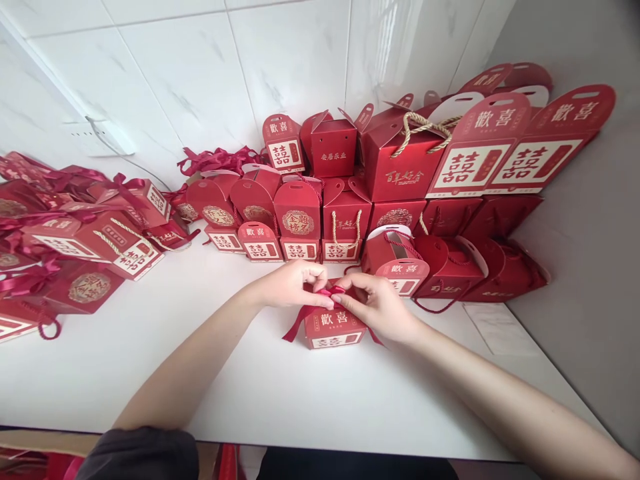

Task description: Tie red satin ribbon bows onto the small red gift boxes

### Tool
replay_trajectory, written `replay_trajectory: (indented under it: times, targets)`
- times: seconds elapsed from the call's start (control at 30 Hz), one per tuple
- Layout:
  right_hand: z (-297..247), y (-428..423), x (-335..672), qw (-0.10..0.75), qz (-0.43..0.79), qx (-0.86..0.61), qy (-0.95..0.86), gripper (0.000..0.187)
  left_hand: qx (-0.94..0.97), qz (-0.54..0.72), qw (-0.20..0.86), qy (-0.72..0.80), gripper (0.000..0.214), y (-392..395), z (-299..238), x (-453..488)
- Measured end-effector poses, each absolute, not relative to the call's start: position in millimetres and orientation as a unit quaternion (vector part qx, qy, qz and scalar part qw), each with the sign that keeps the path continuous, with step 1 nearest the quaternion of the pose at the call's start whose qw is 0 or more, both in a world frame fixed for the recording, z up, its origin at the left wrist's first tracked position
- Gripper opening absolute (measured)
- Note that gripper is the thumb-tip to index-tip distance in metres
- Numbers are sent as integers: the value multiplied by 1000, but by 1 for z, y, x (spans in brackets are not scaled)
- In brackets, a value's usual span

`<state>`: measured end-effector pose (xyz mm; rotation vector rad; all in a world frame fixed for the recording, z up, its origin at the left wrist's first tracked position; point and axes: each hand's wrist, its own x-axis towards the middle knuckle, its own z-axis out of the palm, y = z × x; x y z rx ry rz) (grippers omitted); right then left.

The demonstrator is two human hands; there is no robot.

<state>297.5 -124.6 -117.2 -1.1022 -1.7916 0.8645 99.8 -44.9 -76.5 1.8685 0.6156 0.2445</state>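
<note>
1. The small red box (334, 327) sits on the white table (240, 393), at the clock's centre, between and just below the hands.
2. The left hand (295, 283), at eleven o'clock from it, pinches the dark red ribbon (333, 291) over the box top between thumb and fingers.
3. The right hand (383, 303), at two o'clock, grasps the same ribbon by its fingertips; ribbon ends hang toward eight and four.
4. Stacked red boxes (397, 160) span eleven to two o'clock.
5. A jumbled pile of boxes (87, 287) lies between nine and ten.
</note>
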Motion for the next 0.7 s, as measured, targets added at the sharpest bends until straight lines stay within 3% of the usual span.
replay_trajectory:
  times: [0.17, 0.33, 0.7]
  targets:
    - [-135, -129, 299, 496, 259, -410, -720, 9, 751, 103, 605, 243, 37, -44, -76, 100]
    - [-136, -126, 306, 524, 211, -319, -761, 12, 760, 136, 582, 255, 41, -42, -80, 100]
    - [-138, -127, 320, 438, 225, -295, -819, 31, 781, 121, 545, 281, 35, -48, -76, 104]
